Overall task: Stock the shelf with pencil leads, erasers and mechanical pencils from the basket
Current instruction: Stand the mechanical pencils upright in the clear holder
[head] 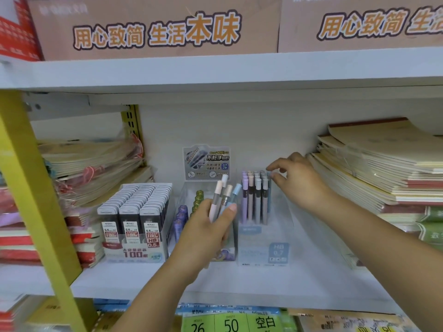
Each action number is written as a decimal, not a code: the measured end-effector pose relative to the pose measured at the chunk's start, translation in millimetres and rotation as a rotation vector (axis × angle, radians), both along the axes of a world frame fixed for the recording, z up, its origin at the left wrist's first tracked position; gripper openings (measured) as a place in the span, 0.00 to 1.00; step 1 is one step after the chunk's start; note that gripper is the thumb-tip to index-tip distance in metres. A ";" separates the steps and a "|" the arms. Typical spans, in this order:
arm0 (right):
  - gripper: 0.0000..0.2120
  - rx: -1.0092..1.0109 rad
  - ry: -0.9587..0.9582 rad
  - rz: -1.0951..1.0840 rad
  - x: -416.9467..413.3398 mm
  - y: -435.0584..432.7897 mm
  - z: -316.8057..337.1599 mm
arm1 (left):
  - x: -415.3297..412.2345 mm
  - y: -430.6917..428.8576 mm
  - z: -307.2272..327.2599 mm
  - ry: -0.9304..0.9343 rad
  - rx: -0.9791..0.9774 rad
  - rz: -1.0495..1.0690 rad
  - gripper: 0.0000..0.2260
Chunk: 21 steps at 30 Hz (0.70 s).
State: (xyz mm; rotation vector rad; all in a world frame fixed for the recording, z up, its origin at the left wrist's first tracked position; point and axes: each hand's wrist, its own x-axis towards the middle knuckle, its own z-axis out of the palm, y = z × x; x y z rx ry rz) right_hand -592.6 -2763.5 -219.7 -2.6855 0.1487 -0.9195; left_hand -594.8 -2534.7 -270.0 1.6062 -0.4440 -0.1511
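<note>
Left hand (pixel 206 226) was curled around a bundle of four mechanical pencils (pixel 224 194), caps up, held in front of the middle clear box (pixel 184 195). Right hand (pixel 299 180) was over the pencil display box (pixel 263 243) on the shelf (pixel 134 276), with thumb and forefinger pinching the cap of the blue pencil (pixel 269 197) at the right end of the standing rows. Lead packs (pixel 134 207) filled their tray at left. Notebook stacks (pixel 383 168) lay at right.
</note>
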 end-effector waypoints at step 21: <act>0.08 0.423 -0.414 0.222 -64.0 17.7 36.5 | -4.1 -4.5 -0.6 -0.143 0.014 0.134 0.13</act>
